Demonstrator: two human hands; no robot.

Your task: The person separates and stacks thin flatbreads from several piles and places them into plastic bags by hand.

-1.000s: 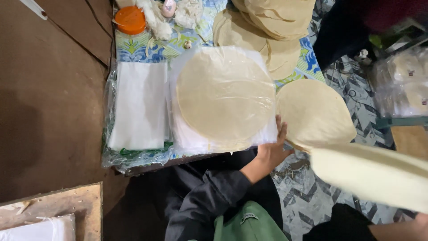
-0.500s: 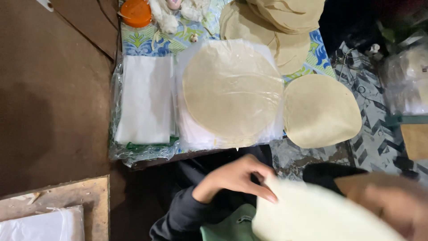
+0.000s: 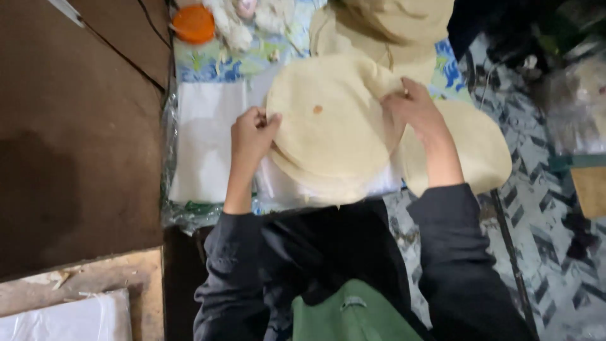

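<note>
Your right hand [image 3: 413, 110] covers part of the flatbread's right edge, and the pile beneath hides under the top round, so you cannot count its layers. At the top, more pale rounds [image 3: 391, 19] are cut off by the frame, as are the whitish lumps beside the orange lid [image 3: 194, 24]; what those lumps are is hard to make out.

Everything lies on a floral cloth [image 3: 252, 63] on the floor, with brown boards to your left and a grey patterned mat [image 3: 543, 208] to your right. A stack of clear plastic bags [image 3: 205, 145] sits just left of the pile.

The round flatbread [image 3: 331, 126] is pale cream with one small brown spot, lying on the pile in front of you. Your left hand [image 3: 251, 136] pinches its left rim; your right grip rests fingers flat on its right edge, not clenched.
</note>
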